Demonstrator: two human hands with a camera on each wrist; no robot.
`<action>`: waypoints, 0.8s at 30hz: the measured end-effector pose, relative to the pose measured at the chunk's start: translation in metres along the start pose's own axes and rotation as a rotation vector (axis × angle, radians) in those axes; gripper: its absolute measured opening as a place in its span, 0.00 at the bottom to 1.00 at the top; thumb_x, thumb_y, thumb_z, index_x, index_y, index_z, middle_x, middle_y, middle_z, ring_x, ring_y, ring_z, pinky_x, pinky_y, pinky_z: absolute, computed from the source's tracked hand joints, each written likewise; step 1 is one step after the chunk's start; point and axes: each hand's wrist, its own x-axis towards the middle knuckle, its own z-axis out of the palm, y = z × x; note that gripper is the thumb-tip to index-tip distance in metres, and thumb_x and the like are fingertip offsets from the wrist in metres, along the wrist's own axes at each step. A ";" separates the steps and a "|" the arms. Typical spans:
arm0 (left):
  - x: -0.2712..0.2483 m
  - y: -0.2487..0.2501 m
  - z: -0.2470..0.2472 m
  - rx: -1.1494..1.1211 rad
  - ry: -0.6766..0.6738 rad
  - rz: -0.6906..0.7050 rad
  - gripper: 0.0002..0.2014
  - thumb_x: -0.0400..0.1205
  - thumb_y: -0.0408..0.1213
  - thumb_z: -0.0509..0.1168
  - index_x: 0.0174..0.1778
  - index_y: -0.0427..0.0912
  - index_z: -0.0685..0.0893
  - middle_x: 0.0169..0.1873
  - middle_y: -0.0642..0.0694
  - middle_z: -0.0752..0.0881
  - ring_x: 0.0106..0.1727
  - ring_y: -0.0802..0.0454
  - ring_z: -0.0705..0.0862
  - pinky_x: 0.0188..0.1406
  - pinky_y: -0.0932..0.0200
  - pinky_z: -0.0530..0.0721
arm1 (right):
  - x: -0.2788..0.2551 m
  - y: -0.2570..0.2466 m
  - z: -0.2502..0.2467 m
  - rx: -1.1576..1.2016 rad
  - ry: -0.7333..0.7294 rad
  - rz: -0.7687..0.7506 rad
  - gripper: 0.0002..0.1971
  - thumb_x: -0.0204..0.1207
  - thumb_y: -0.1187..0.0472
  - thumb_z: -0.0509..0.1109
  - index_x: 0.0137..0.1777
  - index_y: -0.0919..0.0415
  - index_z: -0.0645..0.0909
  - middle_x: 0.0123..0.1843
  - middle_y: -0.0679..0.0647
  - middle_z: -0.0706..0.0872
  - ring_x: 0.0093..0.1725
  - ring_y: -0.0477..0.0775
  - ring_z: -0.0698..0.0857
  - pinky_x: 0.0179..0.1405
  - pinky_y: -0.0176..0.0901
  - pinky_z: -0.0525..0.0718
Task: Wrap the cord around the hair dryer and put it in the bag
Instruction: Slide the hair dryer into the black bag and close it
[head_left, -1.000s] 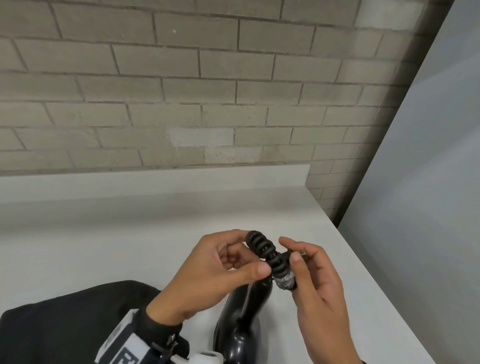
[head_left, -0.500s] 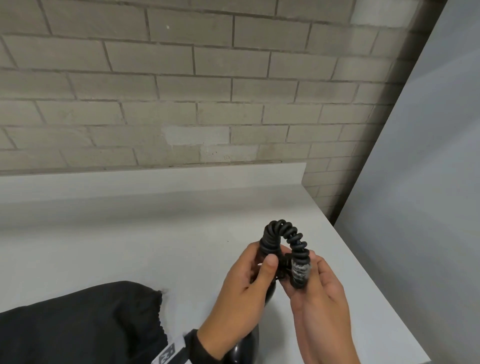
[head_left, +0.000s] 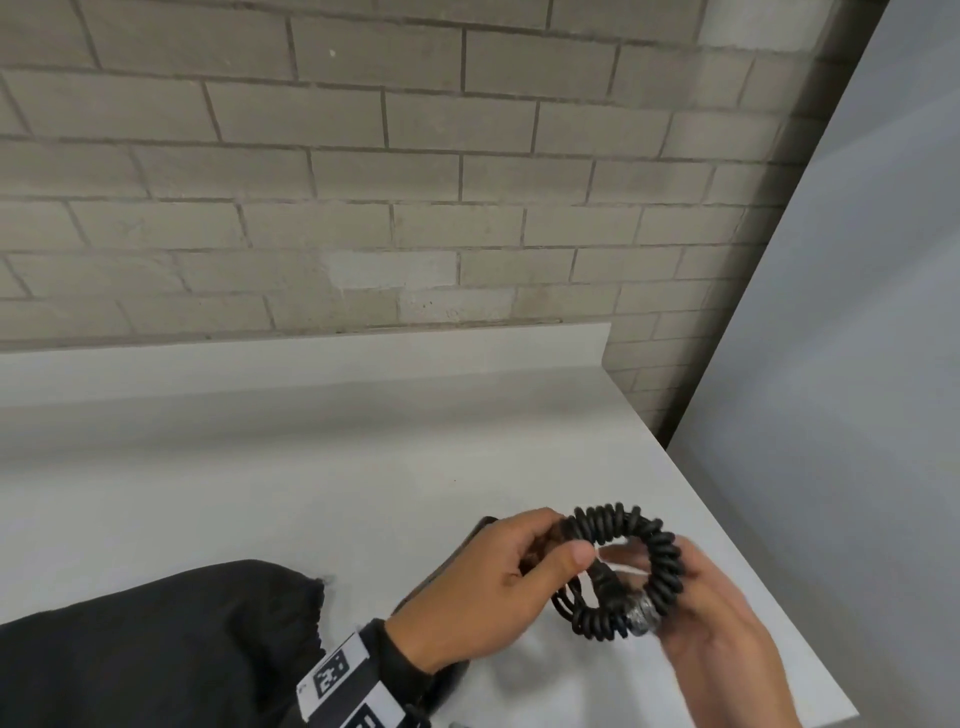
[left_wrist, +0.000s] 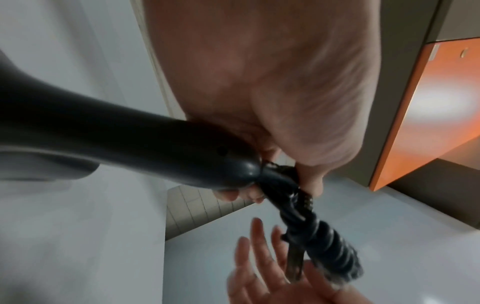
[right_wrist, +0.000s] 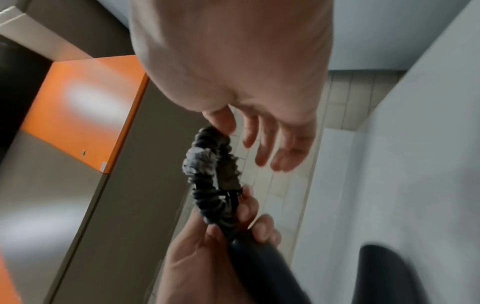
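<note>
The black coiled cord (head_left: 655, 551) is bent into a ring above the counter. My left hand (head_left: 550, 551) grips the end of the black hair dryer handle (left_wrist: 130, 144) together with the cord's start. In the head view this hand hides most of the dryer. My right hand (head_left: 696, 582) is at the ring's right side with straight fingers (right_wrist: 262, 148), its thumb touching the cord (right_wrist: 207, 174). A silvery taped patch (head_left: 644, 616) sits at the ring's lower right. The black bag (head_left: 156, 649) lies on the counter to the left.
The white counter (head_left: 311, 467) ends in a right edge close to my right hand, beside a grey partition (head_left: 857, 364). A brick wall (head_left: 415, 182) rises behind the counter's raised back lip. An orange cabinet panel (right_wrist: 78, 102) shows in the wrist views.
The cord has gone from a short straight bunch to a wide ring. My right hand has stopped pinching it and spread its fingers. My left hand now covers the dryer.
</note>
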 end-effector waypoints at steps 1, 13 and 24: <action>0.001 0.000 0.002 0.044 -0.037 -0.009 0.22 0.84 0.62 0.60 0.47 0.44 0.82 0.31 0.58 0.73 0.31 0.61 0.70 0.34 0.65 0.70 | 0.000 -0.004 -0.007 -0.029 0.052 -0.074 0.16 0.52 0.63 0.70 0.41 0.54 0.91 0.46 0.64 0.91 0.44 0.66 0.86 0.37 0.46 0.85; 0.008 0.002 0.024 0.121 -0.215 -0.174 0.07 0.83 0.40 0.58 0.45 0.45 0.80 0.33 0.57 0.80 0.32 0.61 0.75 0.36 0.59 0.78 | -0.013 0.050 0.006 -1.704 0.027 -0.824 0.27 0.63 0.62 0.72 0.64 0.66 0.73 0.62 0.67 0.85 0.67 0.70 0.76 0.70 0.64 0.68; -0.004 -0.010 -0.004 -0.017 -0.276 -0.392 0.21 0.83 0.45 0.67 0.73 0.50 0.79 0.63 0.55 0.85 0.66 0.65 0.81 0.70 0.61 0.79 | 0.001 0.062 -0.008 -1.923 -0.090 -0.784 0.27 0.61 0.62 0.75 0.62 0.54 0.76 0.45 0.58 0.85 0.40 0.67 0.85 0.52 0.62 0.79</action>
